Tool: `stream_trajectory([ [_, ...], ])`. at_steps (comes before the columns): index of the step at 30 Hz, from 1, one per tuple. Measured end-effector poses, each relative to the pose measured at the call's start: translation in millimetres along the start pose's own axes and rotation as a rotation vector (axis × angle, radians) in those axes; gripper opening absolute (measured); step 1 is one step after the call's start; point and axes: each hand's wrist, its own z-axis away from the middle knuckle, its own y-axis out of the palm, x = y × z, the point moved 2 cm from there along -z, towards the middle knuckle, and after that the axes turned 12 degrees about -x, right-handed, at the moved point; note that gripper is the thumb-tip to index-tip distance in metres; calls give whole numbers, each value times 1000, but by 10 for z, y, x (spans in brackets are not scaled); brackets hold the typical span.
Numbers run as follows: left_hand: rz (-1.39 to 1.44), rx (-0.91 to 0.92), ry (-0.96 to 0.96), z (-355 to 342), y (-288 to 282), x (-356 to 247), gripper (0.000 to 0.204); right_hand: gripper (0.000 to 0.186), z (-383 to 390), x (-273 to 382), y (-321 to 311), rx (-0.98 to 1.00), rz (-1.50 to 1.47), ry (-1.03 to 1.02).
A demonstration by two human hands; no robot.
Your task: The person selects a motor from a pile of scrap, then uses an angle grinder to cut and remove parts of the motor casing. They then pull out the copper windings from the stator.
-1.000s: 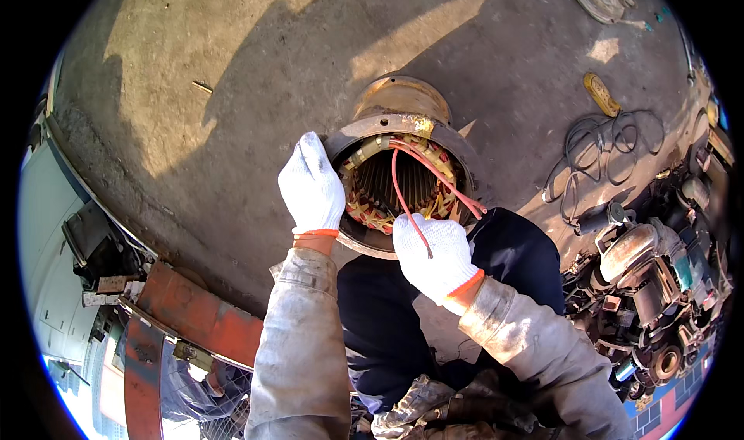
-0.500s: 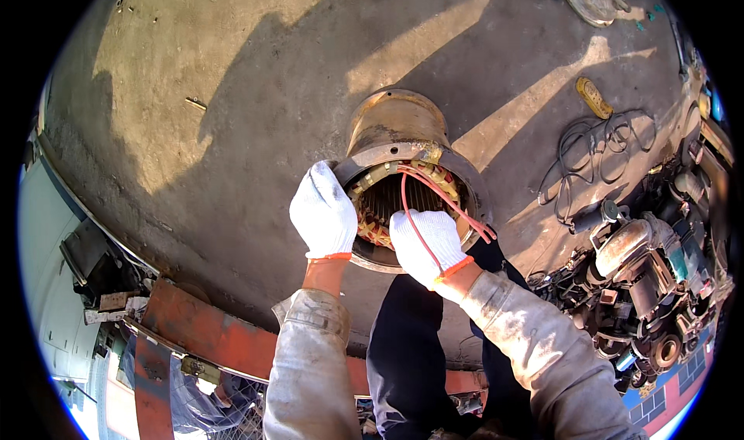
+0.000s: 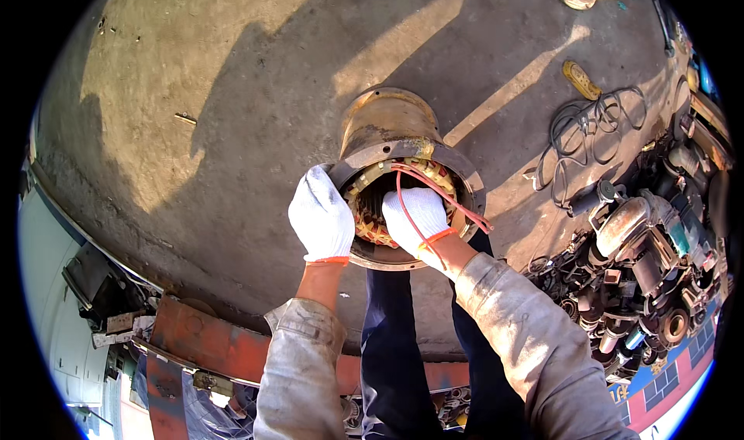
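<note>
A rusty cylindrical motor stator housing [image 3: 391, 125] stands on the ground in front of my legs, its flanged open end facing me. Inside the flange runs a ring of taped yellow and red copper windings [image 3: 373, 228]. My left hand [image 3: 322, 215], in a white knit glove with an orange cuff, is closed around the left side of the flange. The gloved right hand [image 3: 418, 217] reaches into the bore, and its fingertips are hidden there. Red lead wires [image 3: 446, 190] come out from the top of the windings; one drapes over my right hand and wrist, others stretch right across the flange.
On the right lies a heap of scrap motor parts [image 3: 643, 262]. Beyond it are a coiled black cable [image 3: 573, 134] and a yellow shoe-shaped object [image 3: 581, 80] on the concrete. A red-brown metal beam [image 3: 209, 339] crosses behind my feet at the lower left.
My right hand has moved slightly deeper into the bore. The left hand keeps its place on the flange. The whole view has shifted a little.
</note>
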Motion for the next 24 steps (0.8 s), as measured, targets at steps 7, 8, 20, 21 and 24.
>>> stream_trajectory([
  [7,35,92,-106,-8,-58,64,63,14,62,175,-105,22,177,-103],
  [8,47,93,-122,0,-77,31,63,14,4,158,-115,18,164,-103],
  [20,115,61,-158,3,-92,76,55,13,14,73,8,12,133,-152],
  [21,112,42,-116,4,-94,113,49,13,64,173,-77,77,229,-134],
  [24,112,102,-134,38,-89,32,57,13,-26,61,-2,-8,137,-101],
])
